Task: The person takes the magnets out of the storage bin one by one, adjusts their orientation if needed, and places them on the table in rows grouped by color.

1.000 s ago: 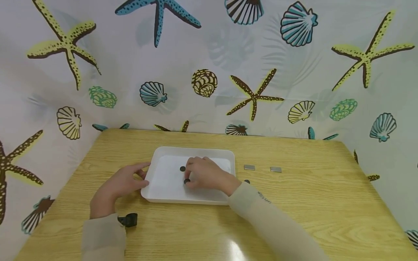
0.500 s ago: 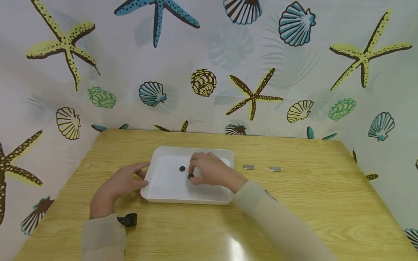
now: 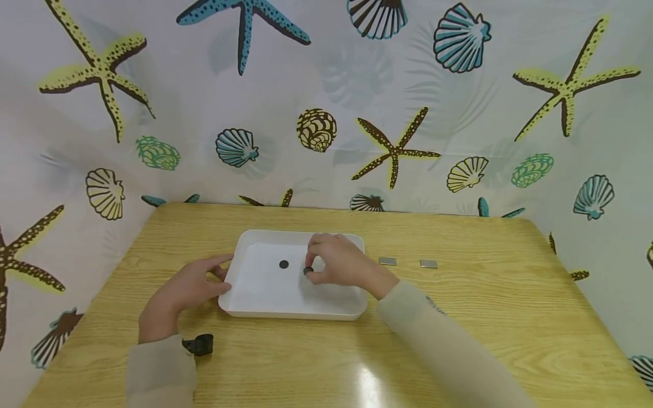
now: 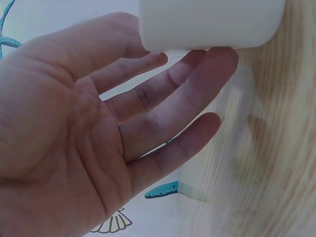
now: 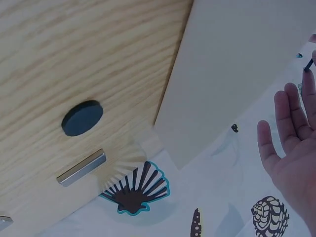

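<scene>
A white tray (image 3: 265,297) lies on the wooden table. My left hand (image 3: 186,286) touches its left side with the thumb and fingers apart; in the left wrist view the fairly straight fingers of that hand (image 4: 148,113) meet the tray wall (image 4: 212,24). Between thumb and fingertips, my right hand (image 3: 344,260) pinches a small black disc (image 3: 308,271) over the tray. Another black disc (image 3: 284,264) lies in the tray, left of the pinched one. In the right wrist view, the right hand (image 5: 296,133) is partly cut off by the frame's edge.
Two small silver bars (image 3: 388,261) (image 3: 428,264) lie on the table right of the tray. One more black disc (image 5: 82,118) rests on the table, hidden behind my right wrist in the head view. A shell-patterned cloth (image 3: 285,170) hangs behind the table.
My right hand has moved right and a little away from me across the tray, carrying the pinched disc. The left hand and the tray have stayed in place.
</scene>
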`<state>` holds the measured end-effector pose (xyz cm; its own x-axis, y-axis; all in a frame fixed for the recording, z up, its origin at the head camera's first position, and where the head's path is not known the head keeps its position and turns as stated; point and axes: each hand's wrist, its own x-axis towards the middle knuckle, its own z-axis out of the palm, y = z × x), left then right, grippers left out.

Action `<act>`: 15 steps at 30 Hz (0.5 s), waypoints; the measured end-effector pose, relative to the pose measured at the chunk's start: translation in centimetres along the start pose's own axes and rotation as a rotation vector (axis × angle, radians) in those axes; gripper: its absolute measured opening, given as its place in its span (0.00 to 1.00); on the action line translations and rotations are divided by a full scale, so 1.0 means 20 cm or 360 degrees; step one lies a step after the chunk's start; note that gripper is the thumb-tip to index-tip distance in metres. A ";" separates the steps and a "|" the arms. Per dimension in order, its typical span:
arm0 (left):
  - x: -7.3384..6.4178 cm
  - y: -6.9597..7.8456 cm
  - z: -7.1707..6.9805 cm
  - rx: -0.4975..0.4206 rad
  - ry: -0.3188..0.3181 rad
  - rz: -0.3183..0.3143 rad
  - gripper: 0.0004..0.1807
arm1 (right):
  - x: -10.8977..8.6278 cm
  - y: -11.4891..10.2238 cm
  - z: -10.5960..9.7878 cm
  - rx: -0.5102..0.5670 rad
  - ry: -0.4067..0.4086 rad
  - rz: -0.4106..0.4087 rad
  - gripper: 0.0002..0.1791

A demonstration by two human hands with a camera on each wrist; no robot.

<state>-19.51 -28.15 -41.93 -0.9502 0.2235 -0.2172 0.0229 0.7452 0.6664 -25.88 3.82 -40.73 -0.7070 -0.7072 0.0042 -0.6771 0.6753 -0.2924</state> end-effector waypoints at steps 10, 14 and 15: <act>0.01 0.00 0.00 0.0003 -0.0008 -0.0007 0.39 | -0.06 0.05 -0.04 0.0098 0.0054 0.0031 0.08; 0.01 0.01 0.00 0.0001 -0.0014 -0.0018 0.39 | -0.08 0.06 -0.05 0.0110 0.0061 0.0055 0.07; 0.00 0.01 0.00 -0.0001 -0.0015 -0.0019 0.39 | -0.09 0.07 -0.05 0.0113 0.0065 0.0059 0.07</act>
<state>-19.61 -28.07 -41.82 -0.9475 0.2202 -0.2319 0.0113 0.7477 0.6639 -25.81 6.16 -40.11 -0.7399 -0.6720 0.0306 -0.6353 0.6832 -0.3602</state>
